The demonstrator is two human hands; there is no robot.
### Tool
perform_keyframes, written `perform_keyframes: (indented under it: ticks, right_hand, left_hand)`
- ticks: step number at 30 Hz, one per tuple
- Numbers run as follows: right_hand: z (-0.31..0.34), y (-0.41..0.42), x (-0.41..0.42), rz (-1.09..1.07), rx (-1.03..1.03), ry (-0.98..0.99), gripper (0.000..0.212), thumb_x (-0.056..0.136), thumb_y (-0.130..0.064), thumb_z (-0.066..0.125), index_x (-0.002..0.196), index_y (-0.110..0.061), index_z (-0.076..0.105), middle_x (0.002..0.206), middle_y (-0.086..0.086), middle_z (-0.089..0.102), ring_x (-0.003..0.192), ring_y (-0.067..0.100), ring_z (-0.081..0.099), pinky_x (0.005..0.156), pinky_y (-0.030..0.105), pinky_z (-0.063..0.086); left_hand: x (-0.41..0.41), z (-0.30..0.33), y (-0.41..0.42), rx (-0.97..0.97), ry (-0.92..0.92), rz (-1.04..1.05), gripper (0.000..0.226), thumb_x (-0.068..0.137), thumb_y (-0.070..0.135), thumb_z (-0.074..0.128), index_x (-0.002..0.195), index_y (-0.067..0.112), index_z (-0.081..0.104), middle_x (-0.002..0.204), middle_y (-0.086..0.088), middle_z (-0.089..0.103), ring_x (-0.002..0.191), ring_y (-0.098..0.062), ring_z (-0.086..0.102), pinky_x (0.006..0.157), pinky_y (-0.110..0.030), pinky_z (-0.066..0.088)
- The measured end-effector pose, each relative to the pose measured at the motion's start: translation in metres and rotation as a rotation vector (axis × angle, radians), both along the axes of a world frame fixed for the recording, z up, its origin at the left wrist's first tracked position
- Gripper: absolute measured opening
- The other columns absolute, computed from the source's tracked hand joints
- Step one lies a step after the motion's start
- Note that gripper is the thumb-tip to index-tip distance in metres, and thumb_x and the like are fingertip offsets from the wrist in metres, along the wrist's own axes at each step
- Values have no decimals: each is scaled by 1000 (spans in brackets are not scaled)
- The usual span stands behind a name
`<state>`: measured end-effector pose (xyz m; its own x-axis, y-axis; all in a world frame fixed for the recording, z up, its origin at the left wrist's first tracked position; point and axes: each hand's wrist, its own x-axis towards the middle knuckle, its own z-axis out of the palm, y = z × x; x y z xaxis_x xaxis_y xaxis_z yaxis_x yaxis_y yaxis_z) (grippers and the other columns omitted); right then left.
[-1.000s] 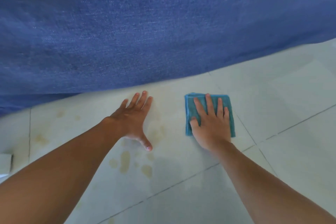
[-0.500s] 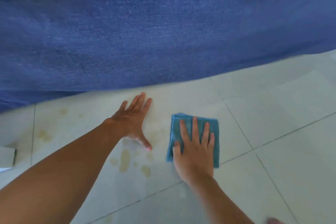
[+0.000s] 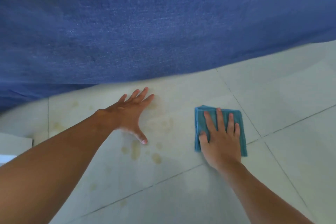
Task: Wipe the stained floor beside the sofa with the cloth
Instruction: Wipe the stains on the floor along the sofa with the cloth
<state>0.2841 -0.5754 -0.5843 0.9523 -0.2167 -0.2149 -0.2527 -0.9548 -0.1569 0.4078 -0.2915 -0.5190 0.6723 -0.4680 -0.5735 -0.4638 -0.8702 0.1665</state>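
Since half a second ago the right hand (image 3: 221, 143) has slid the cloth (image 3: 201, 125) rightward, away from the left hand (image 3: 130, 114) and the yellowish stains (image 3: 135, 152). Both hands lie flat, fingers spread. The folded cloth's long axis runs from wrist toward the sofa (image 3: 163, 29).

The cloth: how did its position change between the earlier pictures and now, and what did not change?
The right hand slid the blue cloth back to the right, away from the yellowish stains; half a second ago it sat closer to the left hand's thumb. It lies flat under the palm, never let go. The left hand stays spread on the floor by the sofa, and the stains look unwiped.
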Motion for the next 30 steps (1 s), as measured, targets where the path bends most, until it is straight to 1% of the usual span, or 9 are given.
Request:
perform_keyframes:
  ticks: [2, 7, 10, 12, 16, 21, 24, 26, 30]
  right_hand:
    - [1, 34, 20, -118, 30, 31, 72, 90, -52, 17, 158, -37, 3, 169, 3, -7, 153, 38, -10, 122, 56, -3]
    - [1, 42, -64, 240, 48, 20, 70, 93, -56, 24, 157, -42, -1, 168, -5, -11, 153, 31, -13, 122, 51, -1]
    - [2, 40, -1, -31, 38, 51, 72, 88, -55, 12, 157, -40, -1, 168, -1, -12, 152, 34, -15, 122, 53, -5]
    - [4, 79, 10, -102, 57, 30, 72, 89, -52, 19, 158, -37, 8, 169, 3, -6, 152, 38, -9, 121, 55, -4]
    - [5, 79, -78, 208, 64, -51, 72, 89, -51, 35, 158, -36, 18, 169, 1, 8, 154, 37, 4, 121, 55, 10]
    - [2, 63, -3, -172, 54, 10, 72, 89, -51, 22, 158, -33, 15, 169, 5, 3, 153, 39, -2, 122, 56, 1]
    - [-1, 101, -62, 139, 63, -60, 70, 93, -50, 29, 159, -35, 12, 169, 2, -2, 153, 38, -6, 122, 53, -1]
    - [2, 73, -97, 311, 46, -22, 70, 93, -52, 30, 158, -38, 9, 168, -3, -4, 154, 34, -5, 122, 51, 3]
    - [4, 67, -27, -88, 21, 45, 72, 90, -52, 19, 159, -33, 12, 169, 4, -2, 152, 40, -4, 122, 56, 2]
  left_hand:
    - [-10, -6, 15, 34, 25, 8, 156, 46, 75, 82, 150, 36, -27, 153, 9, -43, 142, -13, -36, 120, -46, -13]
    - [-24, -13, 38, 109, 23, -81, 161, 43, 70, 85, 144, 39, -37, 150, 7, -49, 138, -18, -42, 119, -50, -13]
    - [-22, -13, 37, 85, 4, -68, 163, 42, 67, 87, 145, 40, -35, 151, 7, -47, 139, -17, -41, 119, -50, -13]
    - [-21, -11, 35, 101, 1, -69, 163, 42, 65, 88, 146, 38, -35, 152, 6, -45, 141, -18, -39, 119, -50, -12]
    - [-27, -9, 32, 148, -7, -68, 163, 45, 63, 89, 147, 32, -34, 152, 2, -46, 143, -22, -36, 119, -52, -13]
    - [-29, -6, 35, 148, -23, -7, 163, 47, 61, 89, 148, 29, -34, 152, 2, -46, 142, -21, -36, 118, -54, -13]
    - [-36, -9, 42, 130, -9, 58, 163, 46, 66, 88, 148, 28, -34, 153, 0, -44, 144, -22, -33, 119, -54, -10]
    - [-41, -8, 43, 123, -8, 60, 161, 47, 67, 86, 149, 27, -32, 154, 0, -43, 145, -23, -31, 119, -56, -9]
    - [-41, -3, 42, 117, -19, 63, 158, 51, 64, 87, 151, 26, -28, 157, -2, -38, 146, -24, -29, 119, -58, -5]
